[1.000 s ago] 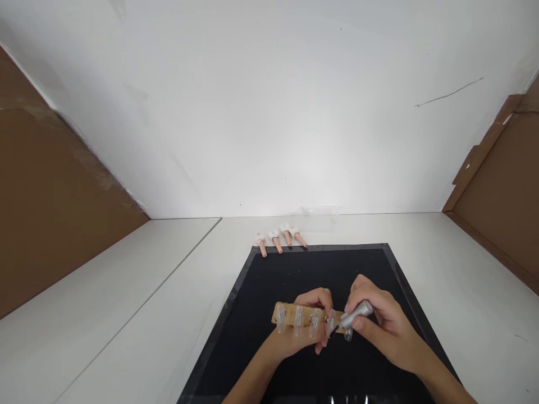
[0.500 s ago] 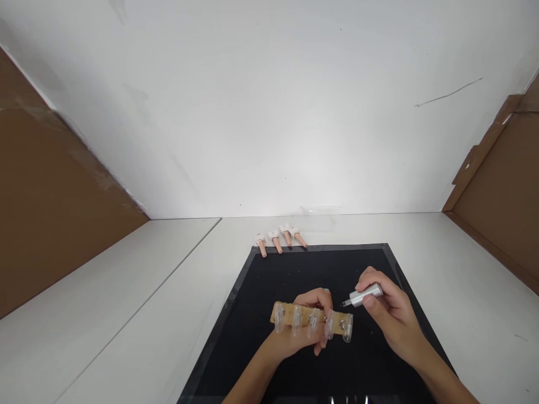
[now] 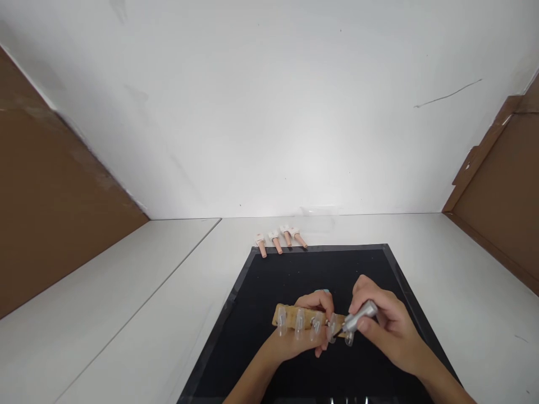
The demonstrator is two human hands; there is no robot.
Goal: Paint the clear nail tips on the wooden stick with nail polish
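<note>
My left hand [image 3: 290,343] is closed around a tan bar [image 3: 309,317], held roughly level above the black mat. Several clear false nail tips [image 3: 299,324] stand out in a row along the bar's near side. My right hand [image 3: 387,325] pinches a nail polish brush by its short silver handle [image 3: 362,315]. The brush's thin dark tip [image 3: 338,333] slants down to the left, at a clear nail tip near the bar's right end. Whether it touches the nail tip I cannot tell. My right fingers and the handle partly cover that end of the bar.
Several small flesh-coloured pegs [image 3: 277,245] with white tops lie by the far left corner of the black mat [image 3: 320,269]. A white panel [image 3: 269,112] rises behind the white table [image 3: 181,314]. Brown cardboard walls [image 3: 54,185] stand at both sides.
My right hand has moved left and down, bringing the brush tip from beside the bar to a nail tip near its right end. My left hand has barely shifted with the bar.
</note>
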